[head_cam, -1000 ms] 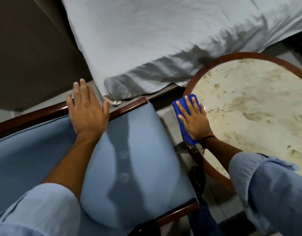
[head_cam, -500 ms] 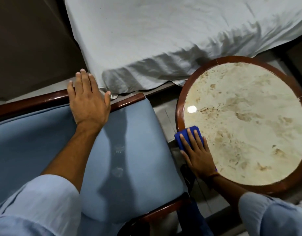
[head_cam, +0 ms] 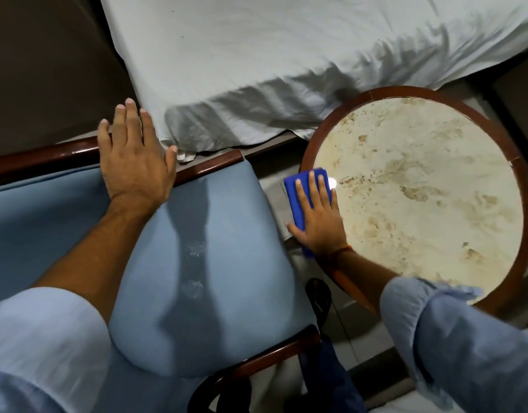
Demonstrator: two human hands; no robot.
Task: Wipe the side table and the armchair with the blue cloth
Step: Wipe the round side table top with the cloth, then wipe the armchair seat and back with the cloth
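The round side table (head_cam: 522,186) has a dark wooden rim and a cream marbled top. My right hand (head_cam: 318,216) lies flat on the folded blue cloth (head_cam: 295,192), pressing it on the table's left rim. The armchair (head_cam: 215,234), light blue with a dark wooden frame, fills the lower left. My left hand (head_cam: 134,162) rests flat with fingers spread on the armchair's far wooden rail and cushion edge, holding nothing.
A bed with a rumpled white sheet (head_cam: 271,61) runs along the far side, its edge hanging close to the chair and table. A dark shoe (head_cam: 318,299) stands on the floor in the narrow gap between chair and table.
My right hand slid the blue cloth along the table's left rim, first toward me and then back away. My left hand stayed on the armchair rail.
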